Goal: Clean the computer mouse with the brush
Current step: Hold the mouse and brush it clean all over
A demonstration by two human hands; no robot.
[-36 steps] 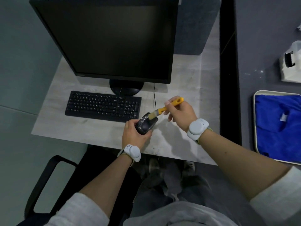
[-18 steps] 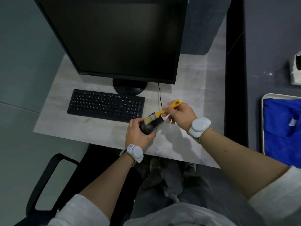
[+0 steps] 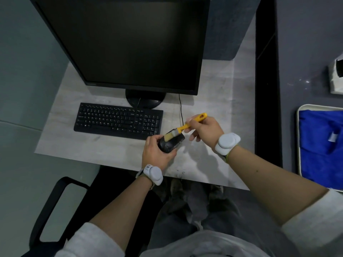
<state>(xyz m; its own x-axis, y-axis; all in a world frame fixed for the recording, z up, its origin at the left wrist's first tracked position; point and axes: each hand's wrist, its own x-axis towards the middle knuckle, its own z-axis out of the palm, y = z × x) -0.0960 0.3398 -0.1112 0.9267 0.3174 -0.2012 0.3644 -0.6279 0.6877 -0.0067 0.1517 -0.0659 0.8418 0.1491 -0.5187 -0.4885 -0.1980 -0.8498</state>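
Note:
My left hand (image 3: 156,154) grips a black computer mouse (image 3: 170,144) and holds it tilted just above the desk, right of the keyboard. A small brush (image 3: 182,129) with a yellow handle and pale bristles is pinched in my right hand (image 3: 206,130). Its bristles rest on the top of the mouse, and the handle points up and to the right. A thin black cable (image 3: 180,110) runs from behind the monitor down toward the mouse.
A black keyboard (image 3: 117,120) lies left of the mouse, in front of a dark monitor (image 3: 130,43) on its round stand. The pale desk (image 3: 92,147) ends near my wrists. A tray with a blue cloth (image 3: 321,145) sits at the right. A black chair arm (image 3: 55,201) is at lower left.
The brush bristles slid along the top of the mouse toward my left hand, and my left hand turned the mouse slightly. The view shifted a little.

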